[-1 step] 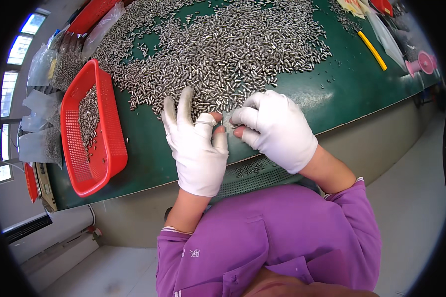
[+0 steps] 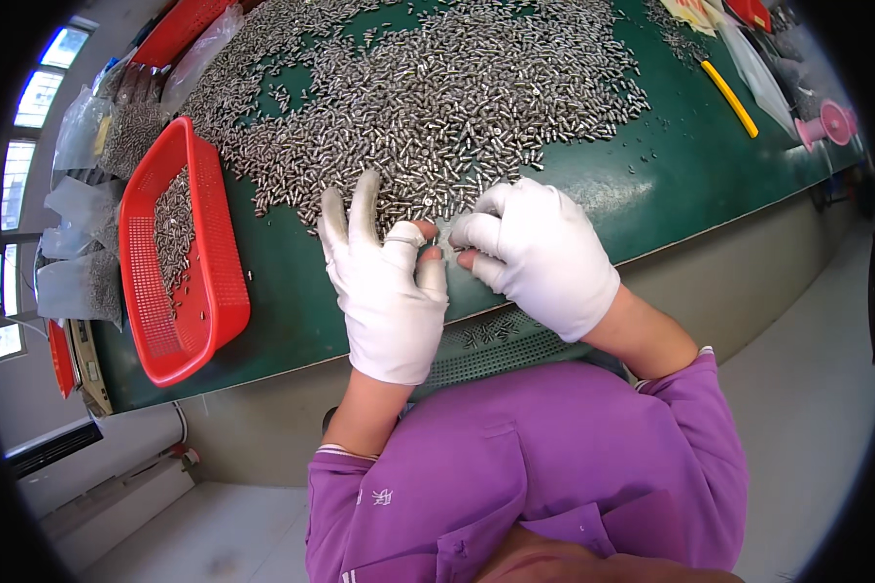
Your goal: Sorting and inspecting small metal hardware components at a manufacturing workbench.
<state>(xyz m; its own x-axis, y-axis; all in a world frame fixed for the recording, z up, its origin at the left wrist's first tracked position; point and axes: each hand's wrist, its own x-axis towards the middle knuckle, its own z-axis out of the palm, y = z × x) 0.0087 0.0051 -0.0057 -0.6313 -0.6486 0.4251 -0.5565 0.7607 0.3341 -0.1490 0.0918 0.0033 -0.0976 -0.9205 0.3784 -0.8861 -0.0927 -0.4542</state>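
Observation:
My left hand (image 2: 387, 282), in a white glove with bare thumb and index tips, rests at the near edge of a pile of small metal pins (image 2: 437, 107). Two of its fingers stretch over the pins. Its thumb and index finger bend toward each other, with a gap between the tips. My right hand (image 2: 540, 257), gloved likewise, is closed in a pinch just right of them. What lies between its fingertips is too small and hidden to make out. A pale patch shows on the table between both hands.
A red perforated basket (image 2: 226, 282) with more pins stands left on the green table (image 2: 671, 209). Filled plastic bags (image 2: 78, 282) lie beyond it. At the right are a yellow curved handle (image 2: 731, 99) and a pink spool (image 2: 828, 126). A green perforated tray (image 2: 486, 360) sits below the table edge.
My right hand has shifted very slightly left, toward my left fingertips. My left hand and the pile look unchanged.

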